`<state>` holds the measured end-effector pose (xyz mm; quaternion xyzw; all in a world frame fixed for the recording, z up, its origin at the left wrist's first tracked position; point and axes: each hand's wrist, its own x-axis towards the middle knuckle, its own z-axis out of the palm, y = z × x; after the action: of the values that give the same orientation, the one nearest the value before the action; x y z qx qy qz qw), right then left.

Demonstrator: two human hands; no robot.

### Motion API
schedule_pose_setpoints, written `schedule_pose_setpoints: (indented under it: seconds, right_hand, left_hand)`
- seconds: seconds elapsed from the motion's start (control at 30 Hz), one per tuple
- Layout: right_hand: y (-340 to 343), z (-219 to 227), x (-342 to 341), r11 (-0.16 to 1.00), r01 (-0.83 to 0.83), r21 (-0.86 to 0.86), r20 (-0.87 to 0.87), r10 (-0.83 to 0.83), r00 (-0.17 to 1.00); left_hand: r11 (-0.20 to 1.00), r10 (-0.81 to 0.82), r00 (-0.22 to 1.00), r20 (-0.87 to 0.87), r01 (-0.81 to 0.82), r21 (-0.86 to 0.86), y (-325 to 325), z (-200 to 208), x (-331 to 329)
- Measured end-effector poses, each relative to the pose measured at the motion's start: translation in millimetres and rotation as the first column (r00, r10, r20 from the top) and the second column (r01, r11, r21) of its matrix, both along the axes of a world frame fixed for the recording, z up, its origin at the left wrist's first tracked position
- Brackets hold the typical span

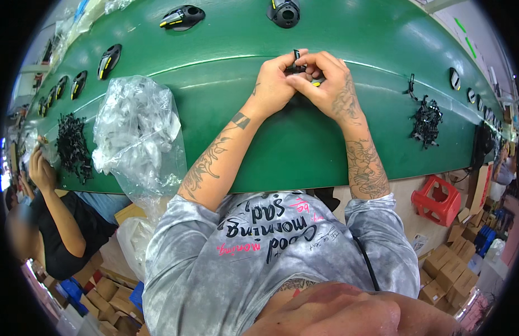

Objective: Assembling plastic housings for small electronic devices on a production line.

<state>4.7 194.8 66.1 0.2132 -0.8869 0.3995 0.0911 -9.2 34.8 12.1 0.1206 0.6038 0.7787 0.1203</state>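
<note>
Both my hands meet over the green table, fingers curled in around a small black plastic part [296,68]. My left hand [274,84] pinches it from the left, and a thin black piece sticks up above its fingertips. My right hand [330,83] closes on it from the other side, thumb pointing inward. A bit of yellow shows beneath the right fingers. Most of the part is hidden by my fingers, so its full shape cannot be made out.
Black oval housings with yellow stripes [182,18] stand spaced along the green table [310,151]. A clear plastic bag [137,129] of pale pieces lies left, beside a pile of black clips [73,147]; another pile [427,122] sits right. A co-worker's hand [42,168] is at far left. A red stool [437,200] stands right.
</note>
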Motion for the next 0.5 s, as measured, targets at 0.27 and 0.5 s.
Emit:
schedule_pose_setpoints:
  seconds: [0.27,0.5]
  right_hand:
    - [-6.8,14.9,9.0,0.98,0.197,0.005,0.205,-0.194,0.959]
    - [25.8,-0.9,-1.8,0.85,0.198,-0.489,0.299,-0.051,0.953]
  left_hand:
    - [0.987,0.118,0.975,-0.188,-0.137,-0.088,3.1,1.7,5.0]
    - [0.984,-0.051,0.989,0.14,0.026,0.176,-4.3,8.9,-4.0]
